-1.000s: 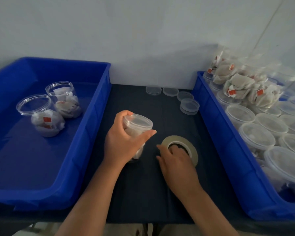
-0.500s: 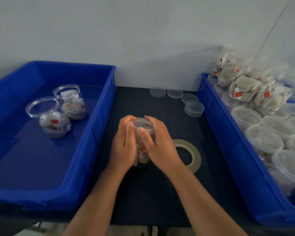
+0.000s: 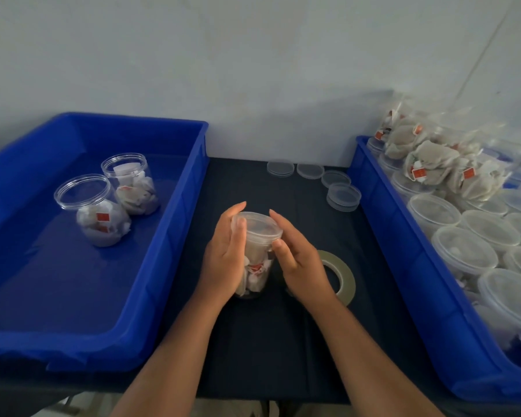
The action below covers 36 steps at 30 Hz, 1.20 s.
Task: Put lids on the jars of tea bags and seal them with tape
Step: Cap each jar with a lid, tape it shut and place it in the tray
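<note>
1. The jar of tea bags (image 3: 255, 263) stood upright on the dark surface (image 3: 253, 341), dead centre between the two blue bins, with its clear lid (image 3: 260, 225) sitting on top.
2. The left hand (image 3: 223, 260) lay against the jar's left side, fingers nearly straight and pointing up, thumb by the lid's edge.
3. The right hand (image 3: 298, 266) came in from the other side, fingers straight too, and its thumb tip touched just under the lid's rim. Neither hand was curled round the jar.
4. The tape roll (image 3: 345, 279) lay flat on the surface just beside the right hand, partly hidden behind it.
5. Over in the left bin (image 3: 181, 236), two open jars (image 3: 94, 215) of tea bags stood close together, no lids on.
6. At the back of the surface, loose lids (image 3: 343, 196) sat in a short curve.
7. The right bin (image 3: 403, 266) was packed with lidded jars (image 3: 463, 251), and clear bags of tea bags (image 3: 433, 164) were piled at its far end.
</note>
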Tool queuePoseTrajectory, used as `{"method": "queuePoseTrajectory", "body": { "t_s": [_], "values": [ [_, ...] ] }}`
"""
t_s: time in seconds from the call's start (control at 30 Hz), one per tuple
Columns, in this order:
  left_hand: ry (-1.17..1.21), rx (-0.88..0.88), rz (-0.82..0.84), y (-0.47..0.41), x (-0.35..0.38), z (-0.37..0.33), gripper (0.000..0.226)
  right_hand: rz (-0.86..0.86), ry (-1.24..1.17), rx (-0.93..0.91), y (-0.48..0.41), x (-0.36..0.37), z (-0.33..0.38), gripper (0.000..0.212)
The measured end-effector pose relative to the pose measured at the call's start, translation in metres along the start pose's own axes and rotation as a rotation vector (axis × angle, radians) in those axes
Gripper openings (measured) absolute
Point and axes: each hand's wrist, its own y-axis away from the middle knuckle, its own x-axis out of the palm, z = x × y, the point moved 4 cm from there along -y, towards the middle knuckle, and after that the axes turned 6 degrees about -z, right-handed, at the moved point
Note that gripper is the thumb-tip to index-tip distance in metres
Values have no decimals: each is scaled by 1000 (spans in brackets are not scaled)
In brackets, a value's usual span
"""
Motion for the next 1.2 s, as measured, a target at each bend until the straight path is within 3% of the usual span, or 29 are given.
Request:
{"method": "queuePoseTrajectory", "body": {
  "t_s": [0.17,0.37,0.4,0.47,0.53,0.6,0.67,0.73,0.93,1.0,1.07,1.2],
  "values": [
    [51,-60,-27,1,0,3,55,46,51,64,-3,3,-4,69],
    [90,-135,-8,1,9,-9,43,33,-91,156,0,-14,2,49],
    [92,-125,2,3,12,-14,42,46,-66,153,2,-15,6,62],
    [121,-100,32,6,18,-27,39,61,20,139,7,-19,22,106],
    [175,-55,70,8,24,-43,37,-15,147,109,7,-32,44,125],
    [222,-4,131,5,29,-63,34,-95,224,65,7,-54,66,118],
    [224,41,196,-1,35,-83,34,-159,290,4,3,-81,90,92],
    [133,114,216,-7,40,-97,37,-266,330,-12,-8,-117,113,81],
    [-287,81,311,-21,74,-74,24,-469,628,186,-62,-240,114,104],
    [-433,97,321,-23,87,-58,27,-526,709,267,-74,-265,95,98],
    [-503,89,318,-25,99,-41,25,-590,717,308,-81,-282,75,88],
    [-535,58,323,-28,112,-16,22,-681,669,289,-89,-292,57,100]
  ]
}}
